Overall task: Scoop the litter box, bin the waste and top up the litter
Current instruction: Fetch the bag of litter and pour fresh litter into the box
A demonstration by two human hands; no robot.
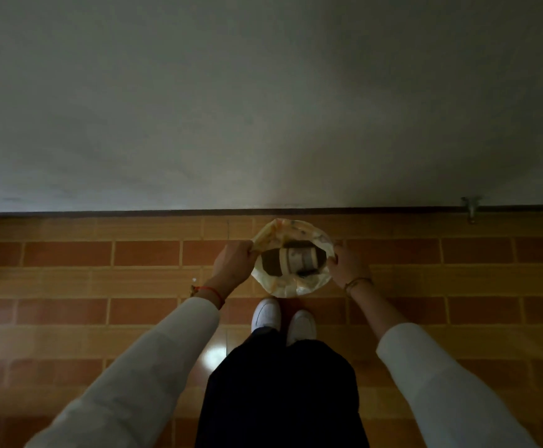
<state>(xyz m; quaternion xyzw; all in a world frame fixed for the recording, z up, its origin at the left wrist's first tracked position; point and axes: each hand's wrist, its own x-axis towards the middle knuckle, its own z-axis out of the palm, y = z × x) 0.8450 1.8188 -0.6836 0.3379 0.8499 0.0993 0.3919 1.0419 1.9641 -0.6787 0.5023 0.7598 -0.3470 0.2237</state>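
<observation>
Holding the pale yellow plastic waste bag open at twelve o'clock of the white shoes, left hand and right hand each pinch its rim; keeping the mouth taut and level should prevent spills.

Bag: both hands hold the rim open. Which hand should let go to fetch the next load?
Either, likely. The left hand and right hand grip opposite sides of the bag rim alike. No scoop or litter box is in view, so nothing favours a side.

2 hands – 1 bag – 2 shoes – 1 wall hook.
</observation>
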